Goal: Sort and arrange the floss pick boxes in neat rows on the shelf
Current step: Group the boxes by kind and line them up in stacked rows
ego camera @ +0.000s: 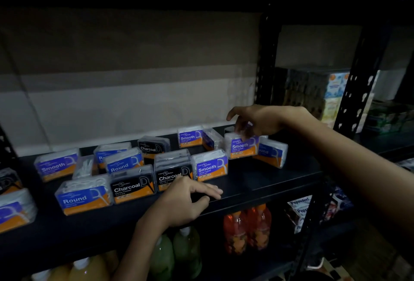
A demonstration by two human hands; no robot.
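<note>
floss pick boxes (210, 167): clear glossy plastic | shelf (268, 182): matt black, smooth | upright (266, 56): perforated black metal

floss pick boxes (210, 166) — clear, blue/black-orange labels | scattered upright | shelf (268, 182)

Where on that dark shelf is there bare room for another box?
Bare shelf lies along the front edge, right of the left hand and before the Smooth box. The left half is crowded with boxes.

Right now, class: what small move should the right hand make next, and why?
Probably lift the Smooth box its fingers hold by the top and set it beside the front Smooth box, since the right hand already grips it and labels sit mixed.
</note>
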